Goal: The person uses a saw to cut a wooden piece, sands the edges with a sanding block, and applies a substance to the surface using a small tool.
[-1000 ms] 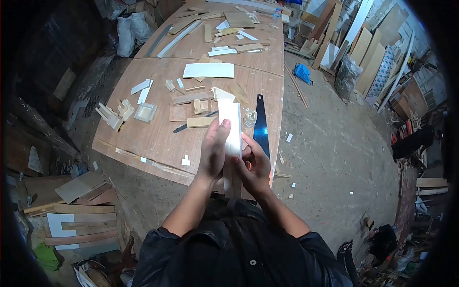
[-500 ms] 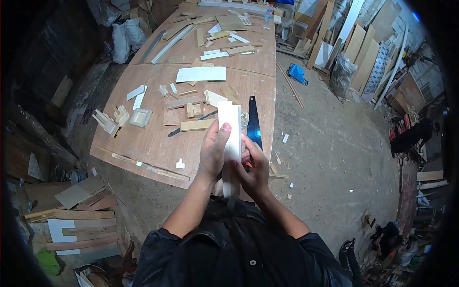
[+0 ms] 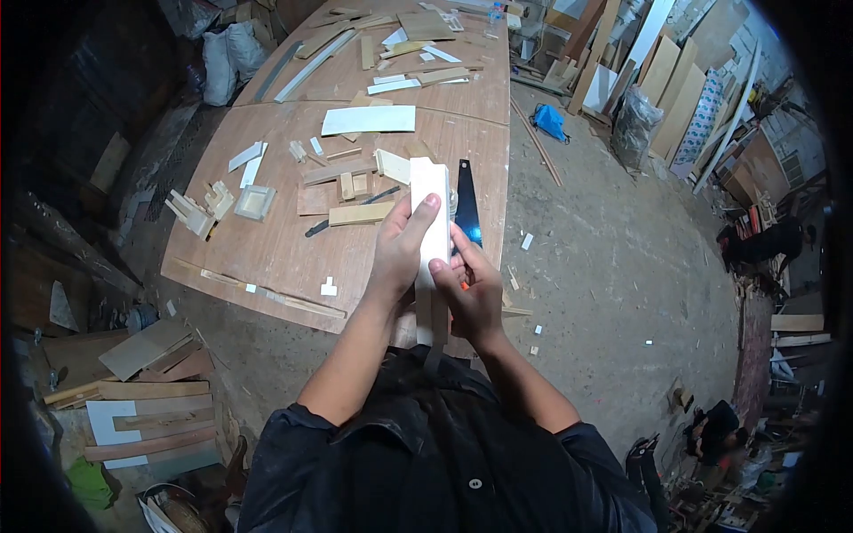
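I hold a white board (image 3: 430,213) upright in front of my chest, above the near edge of the workbench (image 3: 267,258). My left hand (image 3: 398,253) wraps its left edge, fingers closed, thumb up on its face. My right hand (image 3: 471,293) grips the lower right edge, thumb pressed on it. A handsaw (image 3: 466,209) lies on the bench just beyond.

Black button-up shirt, sleeves rolled above elbows, forearms bare.
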The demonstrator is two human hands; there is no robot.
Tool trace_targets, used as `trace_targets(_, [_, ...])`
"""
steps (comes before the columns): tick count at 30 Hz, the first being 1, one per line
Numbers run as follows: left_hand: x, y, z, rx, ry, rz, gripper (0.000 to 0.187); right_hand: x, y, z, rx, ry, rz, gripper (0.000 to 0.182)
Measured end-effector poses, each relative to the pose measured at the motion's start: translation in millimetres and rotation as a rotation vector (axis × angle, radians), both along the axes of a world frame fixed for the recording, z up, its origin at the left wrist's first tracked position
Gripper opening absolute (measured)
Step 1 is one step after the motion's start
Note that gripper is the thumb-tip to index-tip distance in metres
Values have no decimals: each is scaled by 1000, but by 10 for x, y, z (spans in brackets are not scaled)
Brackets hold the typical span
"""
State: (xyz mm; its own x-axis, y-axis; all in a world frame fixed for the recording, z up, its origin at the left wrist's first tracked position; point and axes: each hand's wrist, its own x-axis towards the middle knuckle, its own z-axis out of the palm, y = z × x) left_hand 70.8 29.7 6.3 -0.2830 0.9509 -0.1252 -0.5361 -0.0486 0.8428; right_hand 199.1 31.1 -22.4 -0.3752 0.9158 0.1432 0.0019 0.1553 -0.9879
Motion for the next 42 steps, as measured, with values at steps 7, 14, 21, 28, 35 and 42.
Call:
trace_targets(7, [-25, 29, 91, -66, -76, 51, 34, 211, 19, 108, -118, 76, 178, 74])
trace_targets(14, [-5, 18, 39, -65, -28, 60, 33, 591, -189, 265, 292, -334, 302, 105])
trace_targets(21, [150, 82, 69, -43, -33, 34, 31, 648, -288, 103, 416, -202, 240, 93])
trace_targets(28, [325, 104, 81, -70, 9, 26, 32, 755, -347, 84, 505, -234, 166, 88])
trace_targets(35, [501, 17, 49, -127, 12, 16, 39, 925, -407, -55, 514, -251, 128, 83])
trace_targets(42, [692, -42, 76, -111, -1, 9, 35, 1134, -440, -120, 483, -257, 153, 80])
